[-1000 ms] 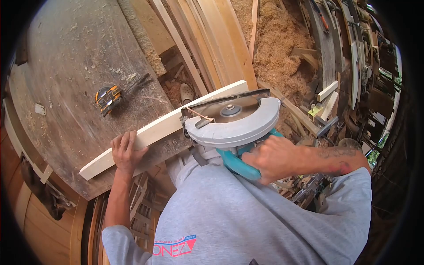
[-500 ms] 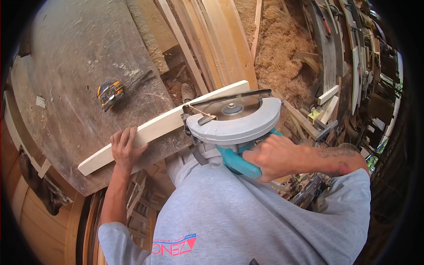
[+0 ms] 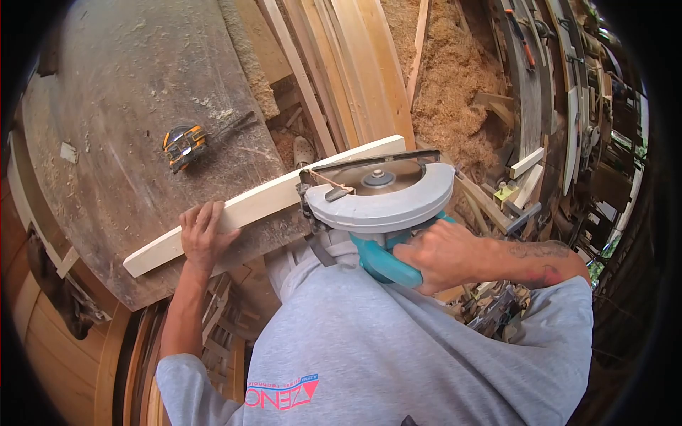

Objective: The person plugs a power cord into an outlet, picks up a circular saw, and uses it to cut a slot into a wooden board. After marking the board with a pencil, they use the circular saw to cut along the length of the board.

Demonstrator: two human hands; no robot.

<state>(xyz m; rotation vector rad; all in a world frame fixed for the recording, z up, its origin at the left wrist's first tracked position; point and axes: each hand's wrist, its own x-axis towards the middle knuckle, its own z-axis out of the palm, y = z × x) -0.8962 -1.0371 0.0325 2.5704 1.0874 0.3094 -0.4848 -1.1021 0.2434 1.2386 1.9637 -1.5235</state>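
A pale wooden strip (image 3: 266, 203) lies slantwise across the worktable's corner, its right end jutting past the edge. My left hand (image 3: 204, 236) grips the strip left of its middle, fingers over the top. My right hand (image 3: 442, 255) is wrapped round the teal handle of a circular saw (image 3: 398, 206). The saw's grey guard and round blade face up, beside the strip's right part; its base plate edge meets the strip. Whether the blade touches the wood is hidden.
On the worktable (image 3: 92, 184) lie an orange and black tape measure (image 3: 183, 148) and a dark thin tool (image 3: 231, 126). Long boards (image 3: 355, 64) stretch away beyond the strip. Wood shavings (image 3: 455, 92) are heaped behind, with offcuts (image 3: 527, 162) at the right.
The view has shifted slightly, so the table and boards appear a little lower and further right. Both hands keep their hold on the strip and the saw.
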